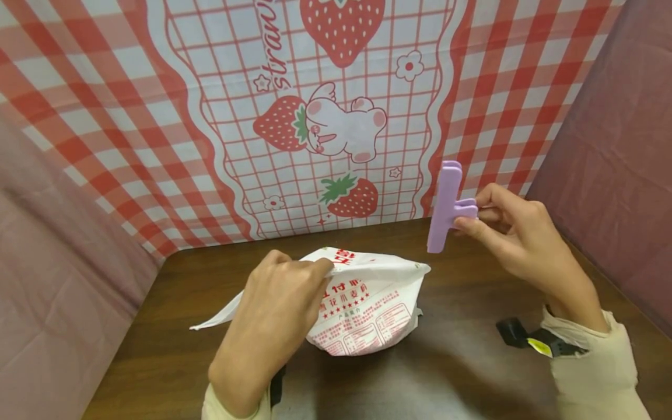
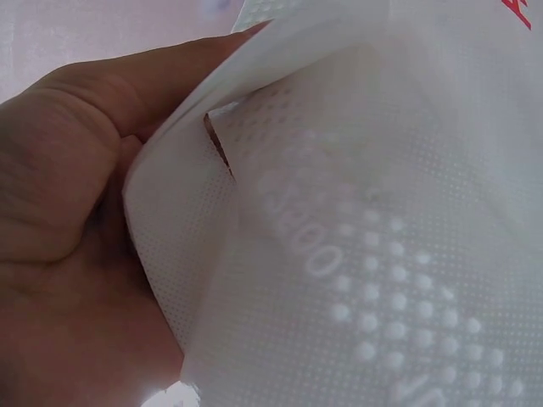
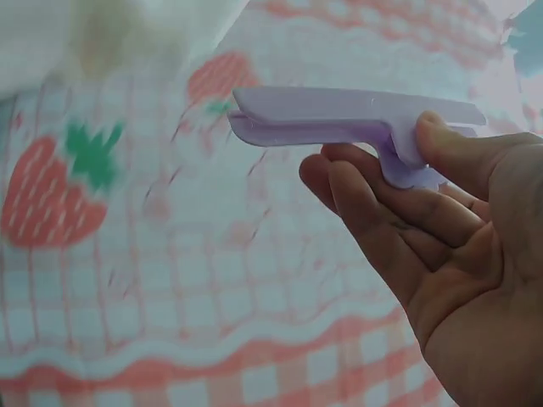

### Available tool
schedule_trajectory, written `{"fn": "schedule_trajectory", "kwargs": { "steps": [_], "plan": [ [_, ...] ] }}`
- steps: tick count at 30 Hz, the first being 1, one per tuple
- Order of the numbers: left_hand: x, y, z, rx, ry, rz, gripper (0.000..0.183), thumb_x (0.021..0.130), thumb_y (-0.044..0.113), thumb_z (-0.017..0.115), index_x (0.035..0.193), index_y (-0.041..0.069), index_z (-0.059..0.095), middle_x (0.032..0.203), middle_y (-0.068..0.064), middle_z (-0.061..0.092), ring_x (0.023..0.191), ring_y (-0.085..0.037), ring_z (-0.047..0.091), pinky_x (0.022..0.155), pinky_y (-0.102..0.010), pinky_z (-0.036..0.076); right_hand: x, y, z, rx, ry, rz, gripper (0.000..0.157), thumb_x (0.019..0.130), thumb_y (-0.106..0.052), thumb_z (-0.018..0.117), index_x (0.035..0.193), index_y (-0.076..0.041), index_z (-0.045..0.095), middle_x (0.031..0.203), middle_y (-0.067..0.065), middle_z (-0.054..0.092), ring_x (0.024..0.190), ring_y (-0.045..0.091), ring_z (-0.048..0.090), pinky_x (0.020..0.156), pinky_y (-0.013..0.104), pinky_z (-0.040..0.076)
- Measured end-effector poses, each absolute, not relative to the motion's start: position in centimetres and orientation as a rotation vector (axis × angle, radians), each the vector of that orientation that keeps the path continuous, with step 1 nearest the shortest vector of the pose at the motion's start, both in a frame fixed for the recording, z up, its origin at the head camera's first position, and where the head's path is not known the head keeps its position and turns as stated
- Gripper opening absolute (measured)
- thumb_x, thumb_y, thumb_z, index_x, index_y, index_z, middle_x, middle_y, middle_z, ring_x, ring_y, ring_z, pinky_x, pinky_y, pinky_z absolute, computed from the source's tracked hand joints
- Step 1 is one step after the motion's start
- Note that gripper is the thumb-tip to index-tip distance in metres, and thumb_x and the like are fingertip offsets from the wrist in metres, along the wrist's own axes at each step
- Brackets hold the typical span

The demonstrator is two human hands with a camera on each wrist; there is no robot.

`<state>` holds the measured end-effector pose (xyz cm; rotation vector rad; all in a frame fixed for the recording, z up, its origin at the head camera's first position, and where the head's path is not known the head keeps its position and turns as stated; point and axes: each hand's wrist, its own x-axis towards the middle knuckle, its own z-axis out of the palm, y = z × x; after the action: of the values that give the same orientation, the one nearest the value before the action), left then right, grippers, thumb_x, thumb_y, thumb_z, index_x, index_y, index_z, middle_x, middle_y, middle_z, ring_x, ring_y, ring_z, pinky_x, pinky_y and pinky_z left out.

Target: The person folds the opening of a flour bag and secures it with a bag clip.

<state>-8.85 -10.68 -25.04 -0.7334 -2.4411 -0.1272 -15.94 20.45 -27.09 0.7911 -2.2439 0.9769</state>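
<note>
A white flour bag point(image 1: 367, 309) with red printing stands on the brown table, its top folded over. My left hand point(image 1: 286, 297) grips the folded top at the bag's left side; in the left wrist view the thumb lies along the white woven material point(image 2: 407, 229), and the other fingers are mostly hidden behind it. To the right of the bag and above the table, my right hand point(image 1: 517, 239) pinches a purple bag clip point(image 1: 445, 207) by its handle tabs. In the right wrist view the clip point(image 3: 339, 114) has its long jaws nearly together, with nothing between them.
The brown wooden table point(image 1: 210, 373) reaches back to a strawberry-patterned cloth point(image 1: 336, 134) hung behind it. Pink curtains point(image 1: 614, 192) hang at both sides. A narrow white strip point(image 1: 217, 315), seemingly part of the bag, sticks out left of the left hand.
</note>
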Motion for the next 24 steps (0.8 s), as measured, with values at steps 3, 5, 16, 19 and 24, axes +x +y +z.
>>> {"fn": "schedule_trajectory", "kwargs": {
  "steps": [3,5,16,19,24],
  "plan": [
    [-8.9,-10.7,-25.0,-0.735,-2.435,-0.137,0.023,0.081,0.011,0.059,0.062,0.018,0.049,0.045,0.012,0.043,0.045,-0.009,0.045,0.061,-0.026,0.036,-14.6,19.5,-26.4,0.896,-2.208,1.039,0.029,0.067,0.01,0.071,0.084,-0.008,0.055,0.08,0.0,0.068,0.067,0.003,0.062,0.052,0.013,0.042],
    [-8.9,-10.7,-25.0,-0.734,-2.435,-0.142,0.023,0.081,0.011,0.059,0.062,0.018,0.048,0.045,0.013,0.042,0.045,-0.008,0.045,0.061,-0.026,0.036,-13.9,19.0,-26.1,0.943,-2.189,1.015,0.032,0.063,0.012,0.072,0.083,-0.007,0.055,0.079,-0.002,0.067,0.066,0.002,0.061,0.054,0.013,0.044],
    [-8.9,-10.7,-24.9,-0.745,-2.426,-0.158,0.022,0.082,0.011,0.058,0.063,0.018,0.048,0.045,0.013,0.042,0.045,-0.007,0.044,0.062,-0.025,0.036,-12.6,17.1,-25.6,1.092,-2.181,0.904,0.033,0.062,0.009,0.074,0.08,-0.009,0.054,0.078,-0.009,0.066,0.064,-0.002,0.056,0.056,0.011,0.045],
    [-8.9,-10.7,-24.9,-0.752,-2.417,-0.161,0.021,0.082,0.011,0.058,0.064,0.017,0.049,0.045,0.013,0.042,0.045,-0.006,0.044,0.062,-0.025,0.036,-12.5,16.9,-25.5,1.096,-2.181,0.877,0.033,0.062,0.008,0.074,0.082,-0.01,0.055,0.077,-0.01,0.065,0.062,-0.003,0.054,0.054,0.01,0.043],
    [-8.9,-10.8,-24.9,-0.759,-2.404,-0.165,0.021,0.081,0.011,0.058,0.064,0.017,0.049,0.045,0.013,0.042,0.045,-0.007,0.045,0.062,-0.025,0.037,-12.9,16.5,-25.8,1.131,-2.197,0.842,0.032,0.065,0.003,0.074,0.087,-0.013,0.056,0.078,-0.013,0.062,0.061,-0.002,0.051,0.053,0.011,0.041]
  ]
}}
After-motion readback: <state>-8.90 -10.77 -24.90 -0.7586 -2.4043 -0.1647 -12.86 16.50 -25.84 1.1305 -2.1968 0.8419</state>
